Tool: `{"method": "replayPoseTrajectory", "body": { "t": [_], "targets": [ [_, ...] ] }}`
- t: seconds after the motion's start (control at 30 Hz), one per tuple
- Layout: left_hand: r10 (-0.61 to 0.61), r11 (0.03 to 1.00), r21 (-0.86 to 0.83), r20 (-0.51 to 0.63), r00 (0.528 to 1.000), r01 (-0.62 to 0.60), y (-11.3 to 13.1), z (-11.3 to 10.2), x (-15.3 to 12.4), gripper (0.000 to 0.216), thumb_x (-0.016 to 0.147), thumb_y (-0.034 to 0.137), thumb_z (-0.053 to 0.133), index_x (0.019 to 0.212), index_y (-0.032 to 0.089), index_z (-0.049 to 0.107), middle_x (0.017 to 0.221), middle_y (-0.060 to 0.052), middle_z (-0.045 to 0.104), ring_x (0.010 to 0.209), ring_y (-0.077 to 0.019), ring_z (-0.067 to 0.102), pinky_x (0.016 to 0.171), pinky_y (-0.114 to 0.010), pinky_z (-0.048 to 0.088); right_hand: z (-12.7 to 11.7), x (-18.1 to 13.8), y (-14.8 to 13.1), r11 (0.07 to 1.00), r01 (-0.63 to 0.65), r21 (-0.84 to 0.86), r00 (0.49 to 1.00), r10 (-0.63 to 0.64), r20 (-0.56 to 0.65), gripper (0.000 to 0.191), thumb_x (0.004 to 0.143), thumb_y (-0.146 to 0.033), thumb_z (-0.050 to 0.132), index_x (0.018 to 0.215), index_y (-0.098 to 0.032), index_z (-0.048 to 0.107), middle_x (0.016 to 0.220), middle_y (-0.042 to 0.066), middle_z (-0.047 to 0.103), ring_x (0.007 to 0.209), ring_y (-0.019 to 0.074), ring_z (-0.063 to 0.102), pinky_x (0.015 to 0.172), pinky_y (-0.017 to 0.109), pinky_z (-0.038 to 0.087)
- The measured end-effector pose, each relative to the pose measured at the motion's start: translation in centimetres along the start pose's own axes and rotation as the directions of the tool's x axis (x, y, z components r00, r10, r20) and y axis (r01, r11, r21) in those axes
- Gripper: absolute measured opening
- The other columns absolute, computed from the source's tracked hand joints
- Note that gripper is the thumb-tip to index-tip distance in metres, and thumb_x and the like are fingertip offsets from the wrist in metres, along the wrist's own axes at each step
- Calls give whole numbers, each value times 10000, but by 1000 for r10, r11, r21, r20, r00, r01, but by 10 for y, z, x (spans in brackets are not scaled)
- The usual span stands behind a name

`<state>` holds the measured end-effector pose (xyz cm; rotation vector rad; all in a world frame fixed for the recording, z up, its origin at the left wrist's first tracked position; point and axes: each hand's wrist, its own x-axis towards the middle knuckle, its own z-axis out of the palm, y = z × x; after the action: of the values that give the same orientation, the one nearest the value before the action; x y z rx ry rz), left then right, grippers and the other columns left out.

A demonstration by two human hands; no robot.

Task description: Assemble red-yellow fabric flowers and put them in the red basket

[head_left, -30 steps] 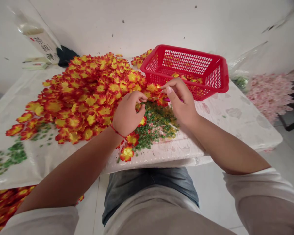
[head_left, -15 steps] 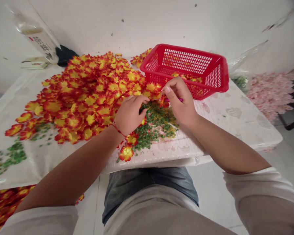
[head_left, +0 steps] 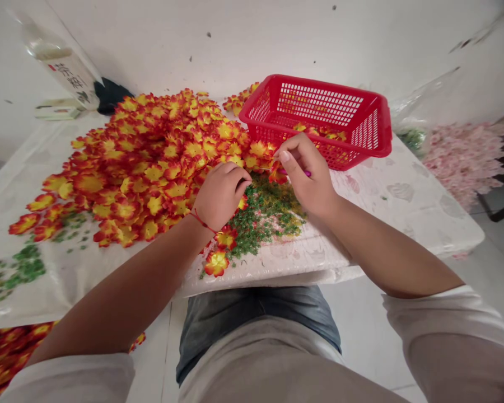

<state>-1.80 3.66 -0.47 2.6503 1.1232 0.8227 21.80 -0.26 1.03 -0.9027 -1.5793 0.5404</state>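
Observation:
My right hand (head_left: 313,182) is closed around a thin needle tool with a purple handle (head_left: 308,173). Red-and-yellow artificial petals (head_left: 277,173) sit by its fingertips, seemingly on the needle, which points left. Facing it, my left hand (head_left: 219,193) has thumb and forefinger pinched together; whatever lies between them is too small to make out. Below both hands spreads a pile of small green plastic pieces (head_left: 264,215). The large heap of red-and-yellow flower petals (head_left: 151,162) rises beside my left hand. Two loose flowers (head_left: 216,263) lie near the table's front edge.
A red plastic basket (head_left: 319,87) with some flowers inside stands behind my right hand. At the back left are a bottle (head_left: 69,70) and a small box (head_left: 56,111). Pink flowers (head_left: 462,162) are off the table's right side. More red-and-yellow petals (head_left: 12,358) lie below, at left.
My left hand has drawn slightly left and down from the needle, its fingers closing into a pinch. My right hand has shifted a little to the left with the needle tool.

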Motion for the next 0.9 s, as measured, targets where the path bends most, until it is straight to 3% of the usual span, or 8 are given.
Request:
{"method": "replayPoseTrajectory", "body": {
  "t": [0.13,0.3,0.53,0.7,0.9],
  "targets": [
    [-14,1000,-10,-8,1000,14,2,-2,-1,124,1114,210,628,1055,226,736,1115,-116,800,1085,-325,719,1051,-493,565,0,0,-2,1000,8,-26,1000,-7,9,440,1118,-735,599,1014,-313,670,896,21,594,826,233,590,789,423,596],
    [-79,995,-64,-118,990,72,7,-3,-3,98,1114,227,626,1128,232,723,1036,-89,793,1000,-290,729,942,-417,570,0,0,-3,999,19,-51,1000,-19,20,412,1134,-702,593,1006,-318,671,895,23,619,794,234,580,747,417,572],
    [-144,944,-317,-163,976,87,11,-1,-3,93,1034,188,765,1114,234,779,1091,-43,865,1023,-231,823,982,-352,637,0,-1,-4,1000,-2,-17,999,3,33,415,1144,-686,600,1002,-302,668,885,14,643,800,213,611,735,382,538],
    [-197,878,-468,-155,968,104,8,2,-2,213,922,144,922,1065,224,787,1034,-36,878,964,-215,847,958,-340,683,1,-1,-3,999,-16,31,999,15,38,425,1137,-688,617,990,-293,672,908,17,660,788,197,625,705,368,526],
    [-300,779,-604,-123,946,169,13,0,-1,281,893,341,1001,1017,214,783,1023,-61,869,979,-245,848,992,-414,713,1,-3,-5,983,-91,161,994,80,75,407,1112,-685,667,1010,-291,687,968,25,711,827,189,675,667,329,576]
  ]
}}
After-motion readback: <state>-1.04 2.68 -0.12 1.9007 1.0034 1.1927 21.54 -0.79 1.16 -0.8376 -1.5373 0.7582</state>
